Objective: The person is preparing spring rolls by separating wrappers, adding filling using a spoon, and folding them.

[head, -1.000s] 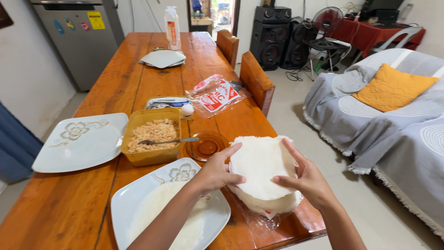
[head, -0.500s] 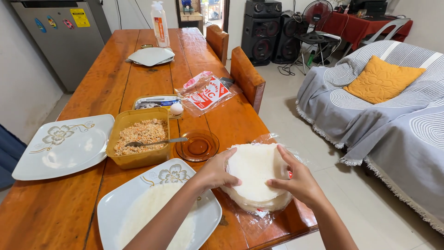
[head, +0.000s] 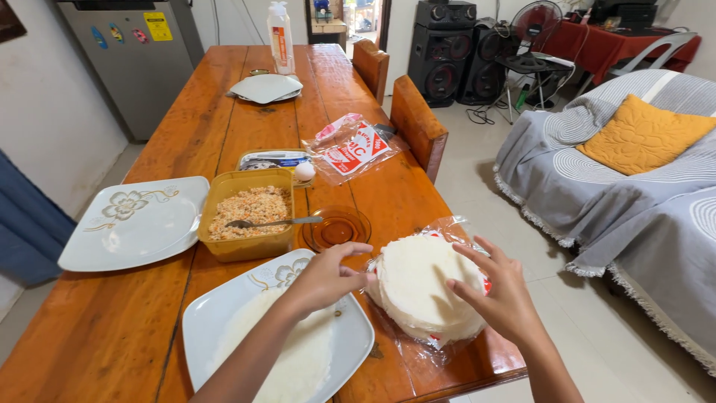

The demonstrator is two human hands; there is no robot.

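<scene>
Wrapper stack (head: 429,287): round white sheets piled on their clear plastic bag (head: 418,351), at the near right corner of the table (head: 112,328).

Step in hand, as I read it: peeling the top sheet off. To do it well:
- Pin the stack with one hand, lift with the other. The sheets look thin and likely cling.
- Start the lift at the rim, not the middle. Peel slowly and low so it doesn't tear.
- Check that you've got one sheet, not two.
- The stack sits close to the table edge, so keep it from sliding off towards 5 o'clock.

Hands: both open, fingers spread, gripping nothing.
- Left hand (head: 324,280) is at the stack's 9 o'clock, fingertips at its rim. Whether they touch it I can't tell.
- Right hand (head: 503,295) is at its 3 o'clock, fingertips over the rim.
- The stack lies between them.

Nearby:
- White plate (head: 216,328) holding one flat wrapper, at the stack's 8 o'clock, under your left forearm.
- Amber saucer (head: 335,227) at 11 o'clock.
- Yellow tub of filling (head: 246,216) with a spoon (head: 272,222) in it, at 10 o'clock.
</scene>
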